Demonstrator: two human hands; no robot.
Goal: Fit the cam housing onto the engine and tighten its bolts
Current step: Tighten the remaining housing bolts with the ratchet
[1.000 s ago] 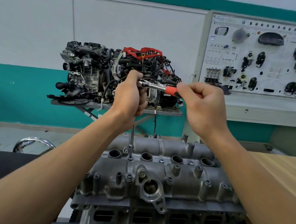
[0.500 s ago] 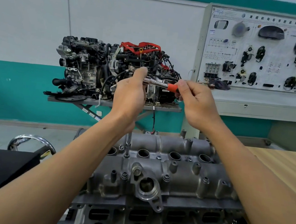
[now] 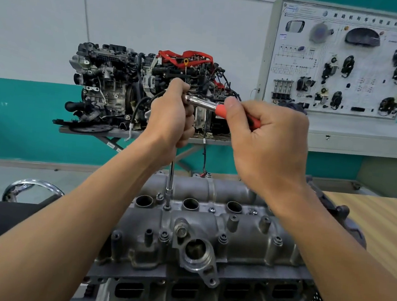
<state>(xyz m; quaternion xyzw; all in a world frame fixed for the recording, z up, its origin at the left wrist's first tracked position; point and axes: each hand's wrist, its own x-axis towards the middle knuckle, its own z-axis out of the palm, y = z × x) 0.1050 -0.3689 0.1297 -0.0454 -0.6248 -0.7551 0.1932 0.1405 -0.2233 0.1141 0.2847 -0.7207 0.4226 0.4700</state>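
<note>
You tighten a cam housing (image 3: 209, 226) bolt (image 3: 167, 206) with the ratchet (image 3: 200, 103).
Your left hand (image 3: 171, 121) grips the ratchet head atop the extension (image 3: 170, 184); hold it plumb so it cannot slip. Your right hand (image 3: 266, 142) wraps the red handle (image 3: 220, 111); swing evenly. The cam housing sits on the engine (image 3: 178, 294), below both hands.

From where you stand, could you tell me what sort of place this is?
Probably an automotive training workshop: a display engine on a stand, a board of mounted car parts, and the cam housing in front.
</note>
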